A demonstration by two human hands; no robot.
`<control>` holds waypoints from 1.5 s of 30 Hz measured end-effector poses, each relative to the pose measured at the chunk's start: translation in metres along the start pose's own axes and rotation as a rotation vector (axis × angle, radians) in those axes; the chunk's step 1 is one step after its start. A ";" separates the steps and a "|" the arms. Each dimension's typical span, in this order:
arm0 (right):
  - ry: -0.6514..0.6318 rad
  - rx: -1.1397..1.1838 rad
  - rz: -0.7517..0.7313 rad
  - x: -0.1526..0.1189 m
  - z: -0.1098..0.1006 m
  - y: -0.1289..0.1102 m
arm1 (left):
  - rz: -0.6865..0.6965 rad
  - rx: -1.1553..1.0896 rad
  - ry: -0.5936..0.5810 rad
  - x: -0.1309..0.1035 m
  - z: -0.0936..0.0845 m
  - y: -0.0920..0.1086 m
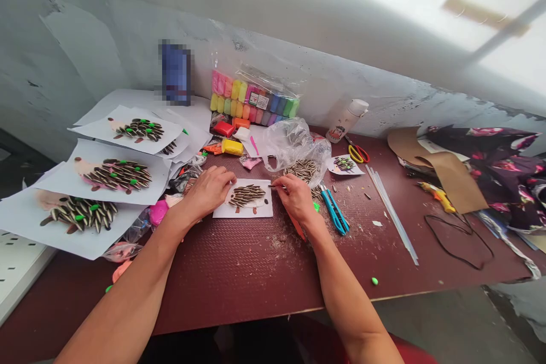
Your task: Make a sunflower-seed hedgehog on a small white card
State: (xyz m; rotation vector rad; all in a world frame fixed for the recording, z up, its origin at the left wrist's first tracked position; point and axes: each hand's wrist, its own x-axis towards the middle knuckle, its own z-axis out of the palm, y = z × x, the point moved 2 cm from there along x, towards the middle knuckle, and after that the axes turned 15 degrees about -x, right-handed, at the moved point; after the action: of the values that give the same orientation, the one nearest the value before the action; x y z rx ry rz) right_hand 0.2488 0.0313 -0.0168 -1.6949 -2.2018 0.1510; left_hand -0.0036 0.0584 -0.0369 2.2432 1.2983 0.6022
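Observation:
A small white card (218, 209) lies on the table, bearing a hedgehog of pale clay with striped sunflower seeds (247, 195) as spines. At the card's upper left edge, my left hand (209, 190) is closed, its bent fingers pressing on the paper. Just off the card's right edge, my right hand (297, 196) pinches a single sunflower seed (273, 186) between thumb and fingers. Behind that hand, a heap of sunflower seeds (302, 169) spills from a clear plastic bag (290, 139). An orange strip (296, 227) lies partly under my right wrist.
On the left are stacked sheets with seed hedgehogs (115, 173). Colored clay packs (251, 99) lean on the wall. To the right are a blue utility knife (335, 210), scissors (358, 153), a white bottle (347, 119), glue sticks (392, 213) and a yellow glue gun (441, 198) with its cord.

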 end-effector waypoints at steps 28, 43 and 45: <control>-0.080 0.016 -0.070 0.002 0.013 -0.008 | 0.020 -0.012 0.012 0.000 0.001 -0.003; -0.075 -0.035 -0.064 0.002 0.012 -0.006 | 0.028 -0.012 0.022 -0.001 0.002 -0.003; -0.072 -0.005 -0.074 0.002 0.012 -0.005 | 0.025 -0.014 0.022 -0.002 0.001 -0.003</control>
State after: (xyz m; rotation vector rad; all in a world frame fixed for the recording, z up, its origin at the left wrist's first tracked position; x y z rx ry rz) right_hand 0.2395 0.0328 -0.0259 -1.6314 -2.3154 0.1906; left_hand -0.0054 0.0581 -0.0399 2.2503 1.2752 0.6452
